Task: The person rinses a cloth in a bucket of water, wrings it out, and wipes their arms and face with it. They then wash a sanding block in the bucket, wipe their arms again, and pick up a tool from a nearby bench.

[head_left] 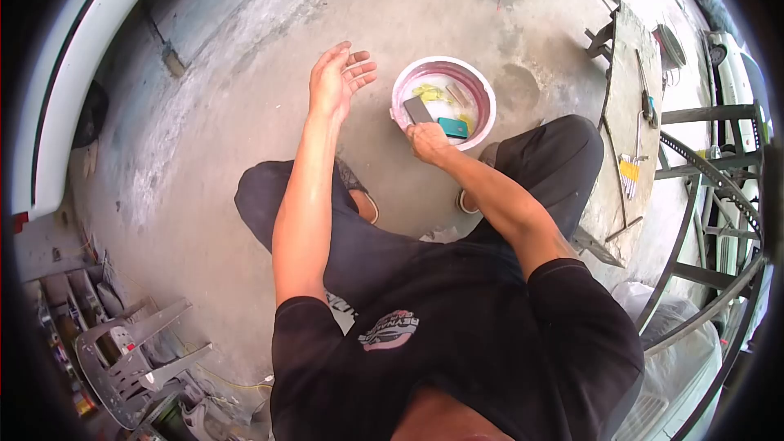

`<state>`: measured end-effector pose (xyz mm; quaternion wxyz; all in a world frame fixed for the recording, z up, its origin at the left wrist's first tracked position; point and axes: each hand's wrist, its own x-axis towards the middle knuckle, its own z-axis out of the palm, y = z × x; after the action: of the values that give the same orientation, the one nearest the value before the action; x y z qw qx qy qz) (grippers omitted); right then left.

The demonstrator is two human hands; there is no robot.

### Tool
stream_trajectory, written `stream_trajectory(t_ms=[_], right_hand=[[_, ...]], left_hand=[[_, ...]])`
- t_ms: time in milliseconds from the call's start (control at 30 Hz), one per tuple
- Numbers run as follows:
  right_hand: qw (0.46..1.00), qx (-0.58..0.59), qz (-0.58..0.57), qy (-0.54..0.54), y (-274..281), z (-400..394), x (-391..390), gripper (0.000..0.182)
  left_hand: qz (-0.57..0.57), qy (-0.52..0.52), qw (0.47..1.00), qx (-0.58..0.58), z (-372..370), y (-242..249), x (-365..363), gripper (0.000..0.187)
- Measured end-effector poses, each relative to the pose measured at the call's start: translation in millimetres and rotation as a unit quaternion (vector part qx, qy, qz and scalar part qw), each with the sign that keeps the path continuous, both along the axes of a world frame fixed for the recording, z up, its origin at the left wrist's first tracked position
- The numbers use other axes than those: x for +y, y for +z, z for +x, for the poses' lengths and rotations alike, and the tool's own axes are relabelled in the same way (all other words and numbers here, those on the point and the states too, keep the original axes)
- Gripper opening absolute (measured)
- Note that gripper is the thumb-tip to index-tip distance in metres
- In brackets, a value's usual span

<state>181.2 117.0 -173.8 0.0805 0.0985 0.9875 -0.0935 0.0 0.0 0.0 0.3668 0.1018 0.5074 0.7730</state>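
Crouched on concrete floor (245, 114), right hand (426, 140) at rim of pink basin (482, 86), grip closed on grey pad (417, 109) dipped in water; left hand (336, 79) raised, open, empty. Wetting stage, likely; next calls for lifting pad clear

Crouched over pink basin (444, 100) on concrete floor (245, 114)

Right hand (426, 140) at basin's 7 o'clock rim, holding grey flat piece (417, 109); teal block (452, 126) just beside it in water. Left hand (339, 80) open, empty, raised at basin's 9 o'clock. Wooden bench (629, 131) w/ tools at 3 o'clock.
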Motion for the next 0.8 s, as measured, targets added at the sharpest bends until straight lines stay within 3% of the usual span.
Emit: stream_trajectory(t_ms=[67, 100, 233, 333, 400, 533, 600, 667, 700, 733, 767, 800], right_hand=[[0.996, 0.081, -0.002, 0.035, -9, -3, -7, 0.016], [0.998, 0.055, 0.004, 0.037, -5, 45, -22, 0.016], [0.998, 0.050, 0.003, 0.034, -1, 34, -52, 0.014], [0.998, 0.045, -0.048, -0.005, -2, 37, -45, 0.022], [0.944, 0.104, -0.304, -0.068, 3, 36, -21, 0.034], [0.912, 0.147, -0.259, -0.283, -35, 20, 42, 0.052], [0.900, 0.138, -0.297, -0.287, -71, 10, 64, 0.064], [0.902, 0.106, -0.311, -0.279, -81, -11, 69, 0.074], [0.904, 0.069, -0.322, -0.271, -87, -17, 72, 0.078], [0.911, 0.064, -0.306, -0.269, -106, -19, 73, 0.081], [0.910, 0.004, -0.291, -0.295, -112, -26, 71, 0.088], [0.906, 0.012, -0.292, -0.306, -120, -31, 66, 0.082]], left_hand=[[0.010, 0.018, 1.000, 0.006, -4, -1, 5, 0.043], [0.016, 0.019, 0.999, -0.020, 33, -18, -3, 0.043], [-0.046, 0.019, 0.999, -0.014, 28, -44, -5, 0.038], [-0.112, 0.013, 0.992, -0.051, 38, -72, 2, 0.039], [-0.141, 0.003, 0.986, -0.089, 47, -93, 11, 0.044], [-0.116, -0.042, 0.979, -0.164, 84, -168, 31, 0.062], [-0.087, -0.076, 0.965, -0.234, 99, -208, 45, 0.045], [-0.062, -0.049, 0.972, -0.221, 103, -304, 63, 0.047], [-0.214, -0.009, 0.945, -0.248, 112, -245, 62, 0.052], [-0.231, 0.016, 0.945, -0.232, 118, -217, 63, 0.057], [-0.225, 0.001, 0.951, -0.213, 120, -233, 59, 0.068], [-0.239, -0.007, 0.948, -0.210, 120, -233, 57, 0.073]])
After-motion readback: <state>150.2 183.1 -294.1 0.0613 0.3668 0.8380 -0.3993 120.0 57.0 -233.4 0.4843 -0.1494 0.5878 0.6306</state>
